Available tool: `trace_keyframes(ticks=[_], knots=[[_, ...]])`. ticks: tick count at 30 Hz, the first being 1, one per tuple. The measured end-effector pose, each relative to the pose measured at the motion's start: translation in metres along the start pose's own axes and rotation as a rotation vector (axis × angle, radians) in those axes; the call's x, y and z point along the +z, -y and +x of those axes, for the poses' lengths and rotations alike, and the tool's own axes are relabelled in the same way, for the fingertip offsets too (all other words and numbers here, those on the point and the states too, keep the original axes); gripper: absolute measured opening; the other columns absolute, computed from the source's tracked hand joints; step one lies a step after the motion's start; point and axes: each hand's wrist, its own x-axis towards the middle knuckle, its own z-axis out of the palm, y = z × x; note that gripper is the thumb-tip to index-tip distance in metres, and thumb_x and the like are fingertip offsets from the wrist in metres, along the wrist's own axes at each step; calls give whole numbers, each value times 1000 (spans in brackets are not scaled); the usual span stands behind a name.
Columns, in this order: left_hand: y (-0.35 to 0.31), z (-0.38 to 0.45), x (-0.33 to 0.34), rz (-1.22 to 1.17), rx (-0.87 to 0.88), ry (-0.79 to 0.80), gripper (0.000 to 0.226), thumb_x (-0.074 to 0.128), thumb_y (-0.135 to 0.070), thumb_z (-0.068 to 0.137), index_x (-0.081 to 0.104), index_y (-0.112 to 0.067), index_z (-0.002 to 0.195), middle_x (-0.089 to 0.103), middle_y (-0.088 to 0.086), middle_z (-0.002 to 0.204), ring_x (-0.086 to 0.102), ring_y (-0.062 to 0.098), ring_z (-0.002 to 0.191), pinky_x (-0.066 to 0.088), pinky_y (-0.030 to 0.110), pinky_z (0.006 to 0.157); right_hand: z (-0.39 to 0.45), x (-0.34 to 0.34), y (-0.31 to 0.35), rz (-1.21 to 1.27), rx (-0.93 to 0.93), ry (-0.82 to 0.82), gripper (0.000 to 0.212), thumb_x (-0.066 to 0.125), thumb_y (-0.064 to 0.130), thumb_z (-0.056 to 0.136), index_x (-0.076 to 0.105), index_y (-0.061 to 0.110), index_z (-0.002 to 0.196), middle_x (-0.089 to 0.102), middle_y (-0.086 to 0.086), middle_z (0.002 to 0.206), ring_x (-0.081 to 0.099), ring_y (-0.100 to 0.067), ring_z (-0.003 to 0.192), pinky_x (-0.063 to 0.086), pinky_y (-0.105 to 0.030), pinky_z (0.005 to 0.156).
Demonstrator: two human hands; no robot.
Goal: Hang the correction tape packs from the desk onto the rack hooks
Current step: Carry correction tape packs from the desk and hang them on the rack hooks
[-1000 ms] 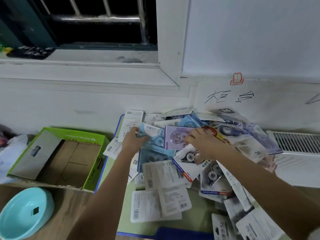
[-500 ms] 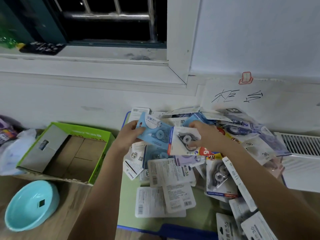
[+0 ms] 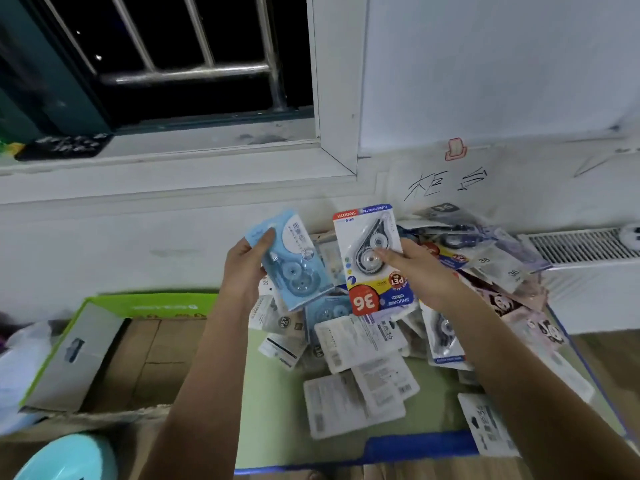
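Both hands had risen off the pile since the earlier frames, each now lifting a pack clear at mid-frame. The left hand (image 3: 242, 268) gripped a blue pack (image 3: 294, 261), thumb curled over its upper edge, the card tilted. The right hand (image 3: 420, 271) held a white pack (image 3: 372, 258) marked "36", upside down to the camera, thumb pressed on the blister and the other fingers hidden behind the card. The two packs stood just beside each other, apart.

Below and to the right, the remaining pile of packs (image 3: 363, 344) lay heaped on a green desk (image 3: 273, 420) edged in blue, many face down with barcodes showing, spreading toward the wall at the right. A green box (image 3: 114, 344), open with brown flaps inside, sat at the left of the desk. A pale blue bowl (image 3: 69, 459) showed at the lower left corner, and a white bag (image 3: 20, 362) at the left edge.

The white wall (image 3: 502, 81) filled the upper right, with black handwriting (image 3: 446, 183) and a small red mark (image 3: 455, 149) above the pile. A dark barred window (image 3: 180, 60) took the upper left over a white sill (image 3: 166, 150). A white vent (image 3: 581, 245) ran along the right edge.
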Motion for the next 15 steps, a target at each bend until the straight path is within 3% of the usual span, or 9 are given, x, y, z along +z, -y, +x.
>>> trace_keyframes(ticks=[2, 3, 6, 7, 11, 15], knots=[[-2, -1, -2, 12, -11, 68, 7, 58, -19, 94, 65, -15, 94, 72, -4, 82, 69, 10, 67, 54, 22, 55, -8, 10, -4, 128, 69, -47, 41, 67, 34, 86, 58, 20, 123, 68, -7, 115, 67, -25, 103, 53, -48, 91], [-3, -2, -3, 25, -18, 102, 9, 57, -20, 95, 64, -15, 97, 72, -3, 83, 70, 10, 68, 54, 23, 56, -14, 16, -5, 152, 95, -59, 41, 70, 35, 84, 60, 19, 120, 65, -14, 119, 67, -30, 101, 53, -50, 89], [-1, -3, -5, 76, -40, 200, 11, 54, -22, 97, 62, -17, 103, 71, 1, 95, 69, 16, 80, 55, 31, 69, -32, 31, -15, 122, 98, -124, 8, 60, 21, 93, 61, 19, 100, 69, -12, 104, 71, -11, 76, 56, -27, 67], [-1, -3, -5, 93, -51, 235, 11, 53, -23, 97, 62, -18, 102, 70, 2, 98, 68, 17, 84, 55, 33, 73, -38, 34, -20, 141, 86, -158, 6, 56, 17, 95, 59, 19, 100, 70, -10, 101, 71, -8, 73, 55, -24, 64], [1, -9, 4, 184, -85, 391, 11, 52, -25, 98, 62, -20, 102, 70, 3, 100, 66, 20, 89, 52, 38, 83, -68, 42, -34, 302, 79, -282, 17, 56, 5, 93, 59, 15, 107, 75, -2, 85, 73, -17, 73, 56, -26, 56], [8, -23, 26, 224, -121, 543, 12, 51, -22, 99, 63, -19, 101, 71, 1, 95, 67, 18, 84, 53, 37, 83, -113, 42, -47, 345, -3, -347, 38, 53, -13, 86, 55, 9, 118, 71, -9, 104, 70, -24, 90, 57, -33, 71]])
